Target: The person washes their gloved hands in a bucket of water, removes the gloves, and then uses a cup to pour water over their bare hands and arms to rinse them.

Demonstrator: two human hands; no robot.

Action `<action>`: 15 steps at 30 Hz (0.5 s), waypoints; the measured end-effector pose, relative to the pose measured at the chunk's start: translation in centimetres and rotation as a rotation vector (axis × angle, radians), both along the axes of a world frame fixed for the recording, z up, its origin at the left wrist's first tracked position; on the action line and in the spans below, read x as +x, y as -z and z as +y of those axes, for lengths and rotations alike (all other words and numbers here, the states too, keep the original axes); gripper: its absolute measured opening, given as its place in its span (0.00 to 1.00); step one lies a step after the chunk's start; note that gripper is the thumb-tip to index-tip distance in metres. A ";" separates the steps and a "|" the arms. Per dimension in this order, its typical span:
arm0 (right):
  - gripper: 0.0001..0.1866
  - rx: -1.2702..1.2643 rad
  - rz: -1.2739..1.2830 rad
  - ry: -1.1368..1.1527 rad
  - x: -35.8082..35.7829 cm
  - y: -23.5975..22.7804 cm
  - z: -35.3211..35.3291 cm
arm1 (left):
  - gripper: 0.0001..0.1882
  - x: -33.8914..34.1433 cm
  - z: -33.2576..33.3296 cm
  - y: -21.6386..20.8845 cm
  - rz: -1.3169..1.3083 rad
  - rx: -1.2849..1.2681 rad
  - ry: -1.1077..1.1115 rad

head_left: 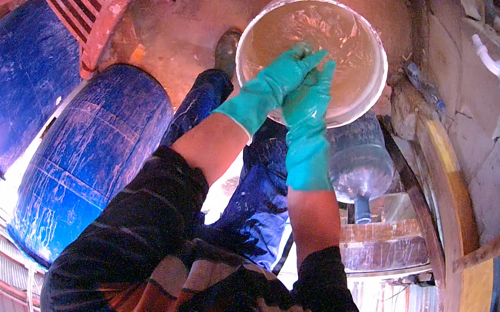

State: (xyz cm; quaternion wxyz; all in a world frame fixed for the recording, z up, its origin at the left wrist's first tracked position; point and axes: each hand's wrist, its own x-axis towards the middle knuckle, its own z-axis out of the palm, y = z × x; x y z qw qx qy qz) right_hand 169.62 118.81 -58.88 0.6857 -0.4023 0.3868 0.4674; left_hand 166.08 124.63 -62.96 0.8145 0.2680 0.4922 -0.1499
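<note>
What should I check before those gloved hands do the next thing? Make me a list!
1. Gloves on: ok, green ones cover the left hand and right hand.
2. Hands over the bucket: ok, they are close together there.
3. Liquid in the bucket: ok, it looks brownish.
4. Sleeves away from the liquid: ok, both end well short of the bucket.
5. Gloves free of holes: cannot tell.
</note>
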 end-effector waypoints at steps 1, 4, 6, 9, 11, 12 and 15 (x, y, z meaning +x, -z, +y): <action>0.34 0.025 0.074 0.027 0.3 -0.4 0.1 | 0.28 -0.8 -0.6 -0.3 -0.014 0.328 0.120; 0.38 -0.011 -0.084 -0.112 1.8 2.8 -2.1 | 0.27 -1.1 -2.9 -1.0 -0.094 0.780 0.270; 0.40 0.035 -0.065 -0.045 1.5 1.8 -1.9 | 0.26 0.3 -0.7 -3.2 -0.115 0.364 0.092; 0.44 0.185 0.029 0.125 0.8 -2.1 0.7 | 0.29 0.7 1.5 -1.4 0.022 0.188 -0.006; 0.47 0.255 -0.032 0.140 1.7 -1.0 0.7 | 0.32 0.4 0.4 -2.7 -0.068 0.224 -0.172; 0.47 0.244 0.001 0.205 2.7 -1.7 1.5 | 0.33 0.6 -1.5 -4.3 -0.140 0.336 -0.240; 0.48 0.230 0.003 0.259 4.0 -2.5 3.1 | 0.34 0.3 -2.5 -4.1 -0.185 0.188 -0.440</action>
